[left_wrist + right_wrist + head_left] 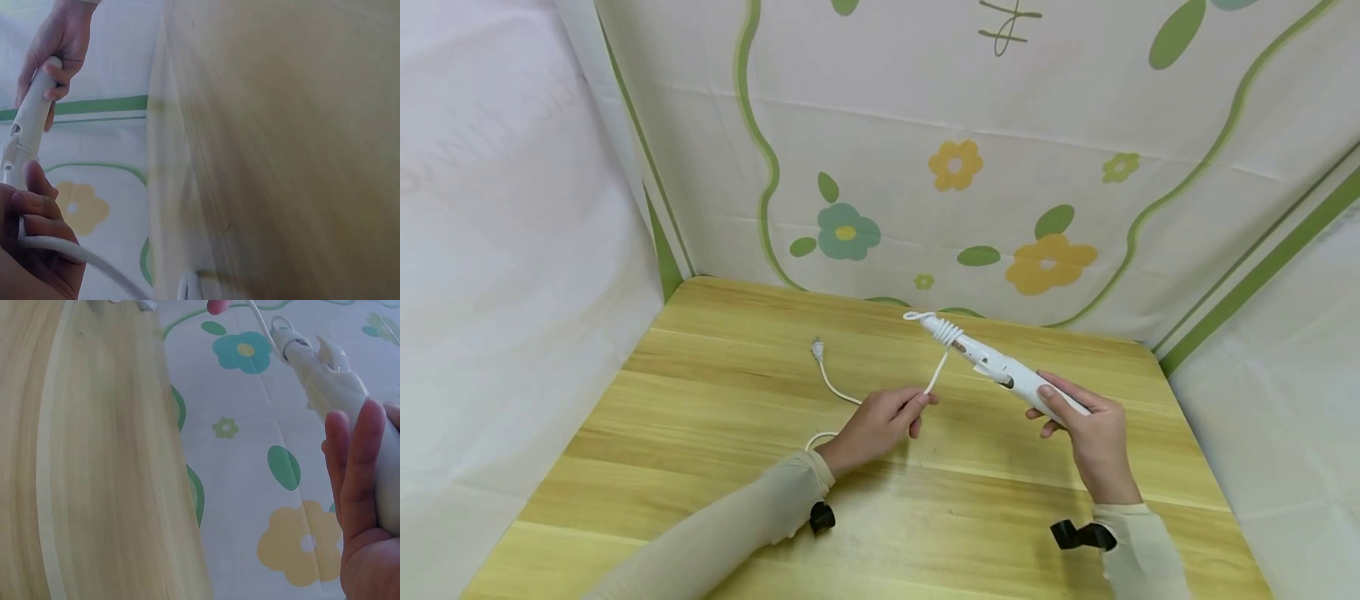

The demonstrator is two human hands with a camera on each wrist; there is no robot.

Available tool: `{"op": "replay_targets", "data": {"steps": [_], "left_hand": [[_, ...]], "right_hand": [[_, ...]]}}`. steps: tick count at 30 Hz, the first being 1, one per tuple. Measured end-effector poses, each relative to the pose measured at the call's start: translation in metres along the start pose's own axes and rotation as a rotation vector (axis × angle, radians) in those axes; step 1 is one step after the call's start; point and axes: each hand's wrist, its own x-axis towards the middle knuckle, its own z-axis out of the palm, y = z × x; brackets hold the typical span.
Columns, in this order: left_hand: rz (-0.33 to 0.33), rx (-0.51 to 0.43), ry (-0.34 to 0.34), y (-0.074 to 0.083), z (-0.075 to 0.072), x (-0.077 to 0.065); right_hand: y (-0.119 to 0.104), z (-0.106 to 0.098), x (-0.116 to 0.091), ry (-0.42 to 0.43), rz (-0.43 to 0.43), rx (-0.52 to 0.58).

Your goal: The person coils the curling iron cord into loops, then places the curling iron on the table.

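Observation:
A white curling iron (1022, 381) with a small lever on its side is held up above the table, slanting up to the left. My right hand (1093, 425) grips its lower right end, thumb on top. Several turns of its white power cord (947, 332) are wrapped round the far end, where a small loop sticks out. My left hand (883, 422) pinches the cord just below those turns. From there the cord trails behind the left wrist to its plug (817, 350) on the table. In the left wrist view, the cord (81, 251) runs across the left fingers.
The wooden table (715, 492) has a pale wood-grain top. White cloth (880, 108) printed with flowers and green lines hangs behind it, with more pale cloth at both sides. Black straps (822, 517) sit on both sleeves near the wrists.

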Motion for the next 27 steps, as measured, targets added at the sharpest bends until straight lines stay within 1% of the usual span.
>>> {"op": "replay_targets", "data": {"steps": [4,6,8,10,12,15,19,22,24,27], "left_hand": [[-0.040,-0.066,0.002,0.000,0.002,-0.003],[-0.057,-0.075,0.011,-0.001,0.001,-0.005],[-0.061,-0.059,0.022,-0.001,0.000,-0.006],[-0.041,-0.003,0.029,-0.001,-0.003,-0.007],[0.009,0.084,0.035,0.000,-0.009,-0.005],[0.122,0.230,0.037,0.001,-0.021,0.000],[0.335,0.396,0.049,0.003,-0.041,0.011],[0.475,0.479,0.075,0.004,-0.057,0.020],[0.529,0.522,0.081,0.004,-0.066,0.025],[0.564,0.574,0.063,0.005,-0.076,0.030]], "right_hand": [[0.000,-0.001,0.000,0.045,0.029,-0.015],[0.001,-0.002,0.000,0.055,0.032,-0.016],[0.001,-0.003,0.000,0.060,0.031,-0.025],[0.003,-0.004,0.000,0.056,0.031,-0.045],[0.004,-0.005,0.001,0.040,0.034,-0.078],[0.007,-0.006,0.001,0.001,0.047,-0.143],[0.010,-0.008,0.000,-0.069,0.052,-0.242],[0.011,-0.008,-0.001,-0.135,0.046,-0.295],[0.011,-0.007,-0.001,-0.175,0.044,-0.310],[0.012,-0.005,-0.002,-0.236,0.043,-0.322]]}}
